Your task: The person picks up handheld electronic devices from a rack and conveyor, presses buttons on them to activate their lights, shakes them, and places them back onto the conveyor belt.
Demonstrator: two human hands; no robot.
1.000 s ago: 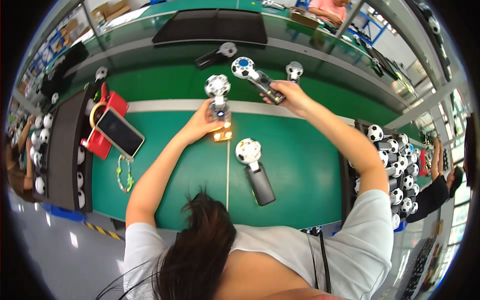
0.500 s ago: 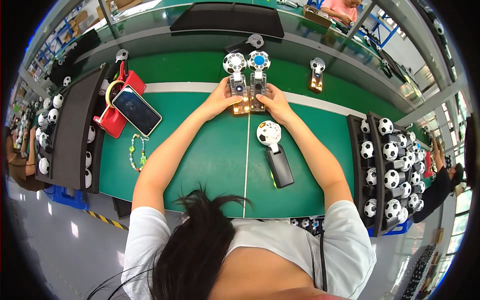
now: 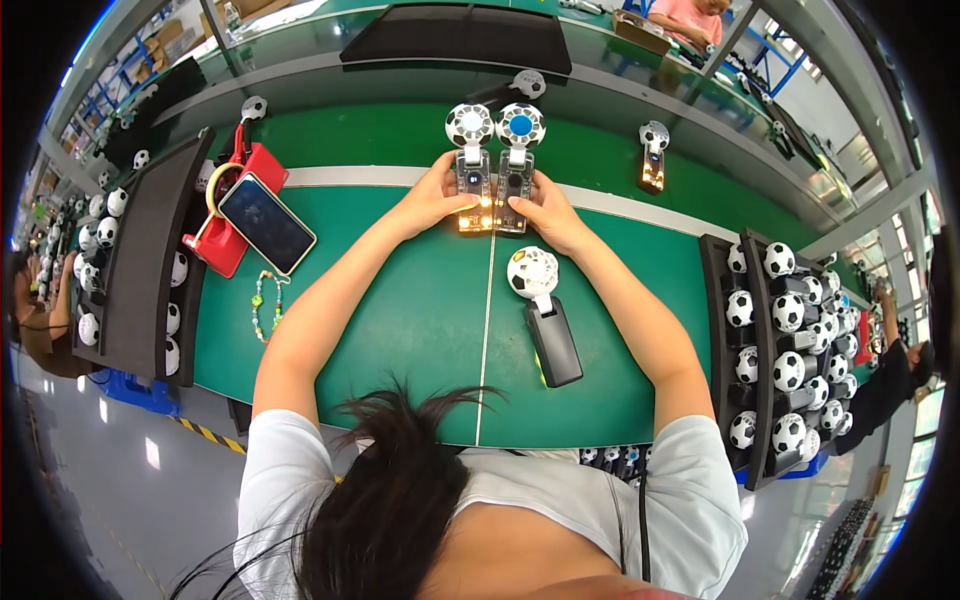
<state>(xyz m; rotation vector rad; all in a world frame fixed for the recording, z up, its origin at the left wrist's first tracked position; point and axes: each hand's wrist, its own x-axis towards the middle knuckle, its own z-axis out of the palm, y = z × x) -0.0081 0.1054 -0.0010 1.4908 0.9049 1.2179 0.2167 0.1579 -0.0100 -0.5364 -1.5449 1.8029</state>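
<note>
At the far centre of the green mat (image 3: 400, 330), left hand (image 3: 432, 195) fingers clamp the clear-bodied fan (image 3: 472, 170); right hand (image 3: 548, 208) fingers clamp its blue-hubbed twin (image 3: 515, 165), the two touching, upright. Risk: top-heavy round heads may tip if grip loosens. Smooth plastic housings. Near right, a ball-patterned fan (image 3: 545, 310) lies flat.

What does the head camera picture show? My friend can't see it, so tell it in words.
A person's left hand and right hand hold two small ball-headed gadgets side by side on a green table, their bases glowing. A third gadget lies nearer, with a phone to the left and trays of ball-patterned heads to the right.
</note>
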